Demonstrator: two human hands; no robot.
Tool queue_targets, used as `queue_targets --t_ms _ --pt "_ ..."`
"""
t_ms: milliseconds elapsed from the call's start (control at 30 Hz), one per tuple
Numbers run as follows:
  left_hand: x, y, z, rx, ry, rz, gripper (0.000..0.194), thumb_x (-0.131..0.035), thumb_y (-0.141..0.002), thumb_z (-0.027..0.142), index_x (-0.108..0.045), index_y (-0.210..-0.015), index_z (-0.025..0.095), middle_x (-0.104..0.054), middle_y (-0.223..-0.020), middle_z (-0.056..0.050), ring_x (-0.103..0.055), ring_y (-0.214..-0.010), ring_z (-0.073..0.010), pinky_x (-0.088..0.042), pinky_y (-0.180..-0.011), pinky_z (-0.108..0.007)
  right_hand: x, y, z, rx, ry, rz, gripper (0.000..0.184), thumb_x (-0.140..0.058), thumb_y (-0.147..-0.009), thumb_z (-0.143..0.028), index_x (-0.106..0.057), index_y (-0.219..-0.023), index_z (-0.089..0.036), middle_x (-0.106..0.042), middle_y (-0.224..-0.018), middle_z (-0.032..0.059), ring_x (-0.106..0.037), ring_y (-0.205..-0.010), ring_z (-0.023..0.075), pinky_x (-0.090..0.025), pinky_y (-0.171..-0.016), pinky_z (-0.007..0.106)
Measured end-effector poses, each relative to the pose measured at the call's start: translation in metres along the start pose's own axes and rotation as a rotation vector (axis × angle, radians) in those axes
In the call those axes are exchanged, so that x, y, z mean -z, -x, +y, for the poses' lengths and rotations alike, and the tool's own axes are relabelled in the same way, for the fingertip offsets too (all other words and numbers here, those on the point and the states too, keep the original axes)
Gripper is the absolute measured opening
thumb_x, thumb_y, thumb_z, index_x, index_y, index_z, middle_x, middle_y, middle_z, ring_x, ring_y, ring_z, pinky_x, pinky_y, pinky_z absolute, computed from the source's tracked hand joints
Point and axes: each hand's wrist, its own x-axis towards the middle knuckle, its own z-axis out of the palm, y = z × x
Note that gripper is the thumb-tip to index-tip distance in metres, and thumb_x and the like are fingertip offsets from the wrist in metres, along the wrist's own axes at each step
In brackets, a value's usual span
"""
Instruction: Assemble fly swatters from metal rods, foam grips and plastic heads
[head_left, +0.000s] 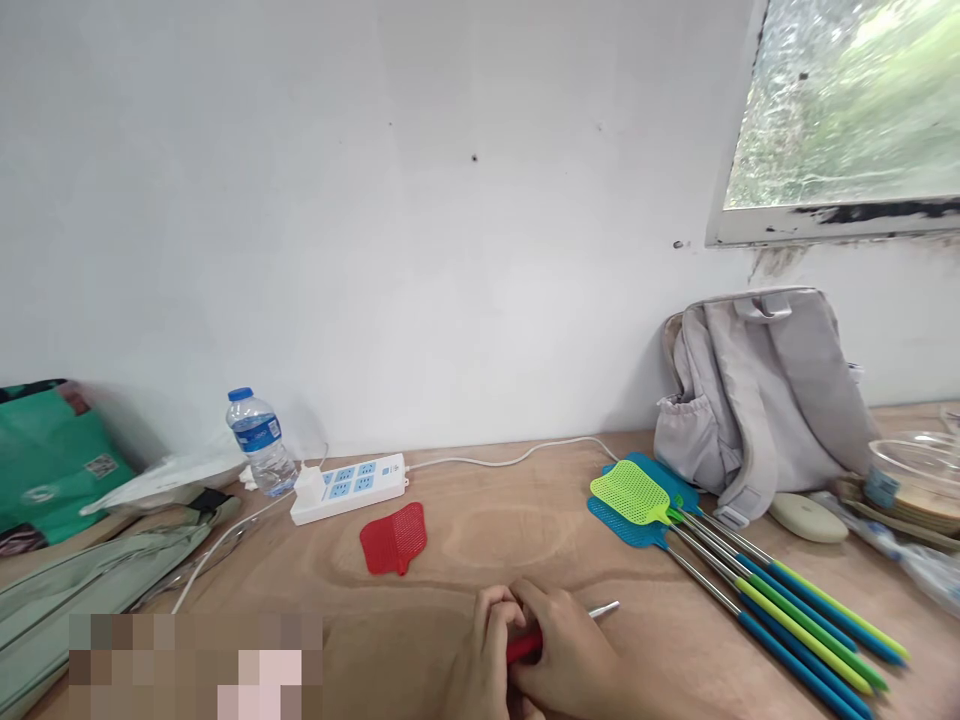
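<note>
One red handle (524, 647) is gripped by the curled left hand (491, 640) and right hand (564, 648); one red flyswatter head (394, 540) is seen at ten o'clock.

White wall (450, 250), bright window (855, 110)

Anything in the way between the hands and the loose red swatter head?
Nothing visible. The left hand and right hand are at the red handle; the swatter head lies ahead and to the left. The power strip sits just beyond it, off that line.
</note>
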Motion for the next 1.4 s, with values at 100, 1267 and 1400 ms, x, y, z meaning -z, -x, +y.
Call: queue_targets --t_ms 100,1267,1400 --pt "-0.004 0.0 -0.008 0.016 0.102 0.044 0.036 -0.046 -0.052 0.01 -0.047 -0.086 0.022 -0.047 -0.1 -0.006 -0.051 -0.087 -0.0207 -0.044 -0.077 -0.031 -0.002 -0.001 -0.003 -0.019 -0.044 0.031 0.025 -0.047 -0.049 -0.011 -0.04 -0.07 -0.022 -0.055 -0.077 -0.0008 -0.051 -0.069 0.0148 -0.032 -0.055 0.021" --pt "0.073 -0.06 -0.056 0.569 -0.935 0.17 0.034 -0.032 -0.083 0.035 -0.05 -0.097 0.009 -0.051 -0.1 -0.018 -0.051 -0.096 -0.0332 -0.036 -0.076 -0.039 0.04 0.074 0.043 0.279 0.148 0.095 0.013 -0.049 -0.067 -0.01 -0.052 -0.076 -0.02 -0.054 -0.09 0.0055 -0.05 -0.079 0.0165 -0.042 -0.07 0.026" --pt "0.077 -0.061 -0.057 0.491 -0.989 0.119 0.032 -0.029 -0.085 0.026 -0.05 -0.099 0.006 -0.051 -0.1 -0.019 -0.052 -0.094 -0.032 -0.037 -0.074 -0.037 0.058 0.092 0.051 0.246 -0.014 0.149 0.006 -0.045 -0.079 -0.018 -0.05 -0.081 -0.02 -0.054 -0.091 0.0061 -0.053 -0.081 0.0152 -0.044 -0.073 0.025"
